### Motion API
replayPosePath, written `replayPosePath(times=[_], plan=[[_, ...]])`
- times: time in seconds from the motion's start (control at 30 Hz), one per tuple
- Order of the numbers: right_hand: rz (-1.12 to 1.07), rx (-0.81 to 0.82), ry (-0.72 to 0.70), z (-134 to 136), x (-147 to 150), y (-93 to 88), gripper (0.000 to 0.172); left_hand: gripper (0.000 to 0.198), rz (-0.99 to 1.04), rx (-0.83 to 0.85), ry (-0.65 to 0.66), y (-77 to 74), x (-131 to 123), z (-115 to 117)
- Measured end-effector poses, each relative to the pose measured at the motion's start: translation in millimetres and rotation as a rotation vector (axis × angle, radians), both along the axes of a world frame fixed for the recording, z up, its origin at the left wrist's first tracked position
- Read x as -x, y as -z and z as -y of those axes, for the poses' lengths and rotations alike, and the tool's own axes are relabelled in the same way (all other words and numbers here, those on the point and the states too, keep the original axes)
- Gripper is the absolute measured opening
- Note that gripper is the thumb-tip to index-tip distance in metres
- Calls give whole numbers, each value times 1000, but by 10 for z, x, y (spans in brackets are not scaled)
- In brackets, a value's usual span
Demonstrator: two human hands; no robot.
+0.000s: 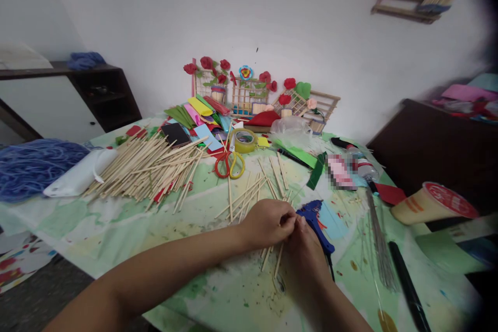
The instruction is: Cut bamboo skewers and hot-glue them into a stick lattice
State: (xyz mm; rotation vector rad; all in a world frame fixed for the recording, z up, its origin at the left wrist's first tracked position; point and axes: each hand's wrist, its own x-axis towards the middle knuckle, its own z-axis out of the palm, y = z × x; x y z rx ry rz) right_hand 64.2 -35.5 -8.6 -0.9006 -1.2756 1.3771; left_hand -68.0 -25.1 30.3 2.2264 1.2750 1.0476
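Note:
My left hand and my right hand meet over the front middle of the table, fingertips pinched together. Whatever lies between them is too small or hidden to make out. Under and around them are several thin wooden sticks, some partly covered by my hands. A blue glue gun lies just beyond my right hand, its cord running toward me. Scissors with one red and one yellow handle rest farther back, beside a roll of yellow tape.
A large pile of wooden sticks lies left, near a white device and blue yarn. Stick frames with paper flowers lean on the wall. At right are thin wires, a black rod and a cup.

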Motion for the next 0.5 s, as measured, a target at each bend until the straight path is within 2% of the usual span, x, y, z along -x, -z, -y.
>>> replayPosePath(times=[0.07, 0.2, 0.37, 0.5], plan=[[-106, 114, -67, -23, -10, 3, 40, 14, 48, 39, -49, 23, 27, -57], [-169, 165, -19, -67, -31, 31, 44, 15, 89, 30, -118, 42, 53, -107], [-211, 162, -36, -60, -16, 29, 43, 24, -10, -63, 99, 31, -13, 28], [-258, 202, 14, -53, -25, 86, 36, 28, -62, -101, 122, 61, -59, 92]])
